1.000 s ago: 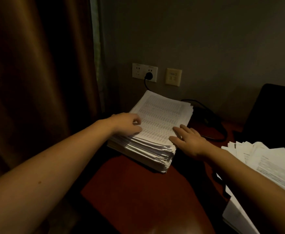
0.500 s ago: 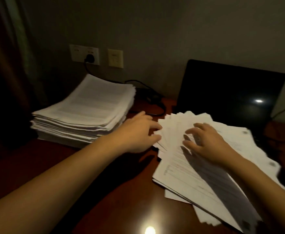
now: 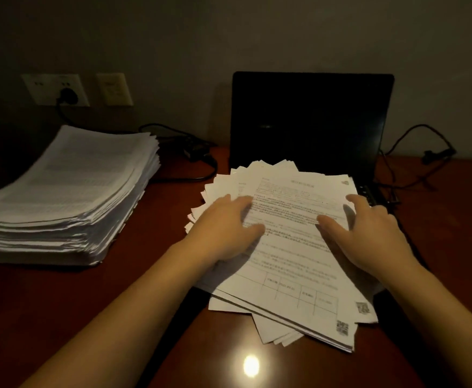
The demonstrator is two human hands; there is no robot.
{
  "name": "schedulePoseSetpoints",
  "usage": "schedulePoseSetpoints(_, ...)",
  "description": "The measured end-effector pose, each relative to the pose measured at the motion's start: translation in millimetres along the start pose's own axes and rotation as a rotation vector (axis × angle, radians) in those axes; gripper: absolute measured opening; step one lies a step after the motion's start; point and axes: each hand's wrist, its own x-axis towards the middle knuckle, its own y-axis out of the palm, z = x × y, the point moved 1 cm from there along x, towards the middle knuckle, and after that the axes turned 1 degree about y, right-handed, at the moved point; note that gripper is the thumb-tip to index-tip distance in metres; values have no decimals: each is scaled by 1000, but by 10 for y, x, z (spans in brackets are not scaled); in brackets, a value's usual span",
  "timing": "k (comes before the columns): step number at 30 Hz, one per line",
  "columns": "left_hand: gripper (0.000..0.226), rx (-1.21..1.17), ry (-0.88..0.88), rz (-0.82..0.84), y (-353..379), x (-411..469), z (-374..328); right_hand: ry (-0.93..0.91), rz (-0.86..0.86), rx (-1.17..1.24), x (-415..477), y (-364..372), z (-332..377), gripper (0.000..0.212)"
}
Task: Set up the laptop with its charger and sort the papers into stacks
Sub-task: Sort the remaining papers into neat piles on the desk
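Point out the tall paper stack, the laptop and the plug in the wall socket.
tall paper stack [image 3: 69,177]: head view, on its top sheet.
laptop [image 3: 310,119]: head view, middle of its dark screen.
plug [image 3: 68,96]: head view, on its black body.

Desk: dark reddish-brown, glossy. Laptop: black. Loose papers: white, rows of dark print, a ruled table and black QR squares. Stack: white, grey print. Cables: black. Wall: grey-brown. Socket: off-white; switch: cream.
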Motion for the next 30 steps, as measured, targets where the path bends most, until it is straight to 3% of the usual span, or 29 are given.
schedulePoseSetpoints(3, 59, -327, -179, -181, -87, 27, 82, 14, 33, 150, 62, -54, -96, 87)
schedulePoseSetpoints(7, 33, -123, -220, -228, -82, -28, 254, -6, 75, 199, 70, -96, -116, 84)
schedulePoseSetpoints(24, 60, 32, -345, -194, 39, 89, 251, -66, 28, 286, -22, -60, -22, 70)
schedulePoseSetpoints(26, 51, -40, -367, -207, 24, 121, 259, -65, 36, 307, -28, -69, -14, 70)
schedulePoseSetpoints(30, 13, -444, -382, -294, 3, 147, 346, -77, 59, 436, -34, -105, 11, 66)
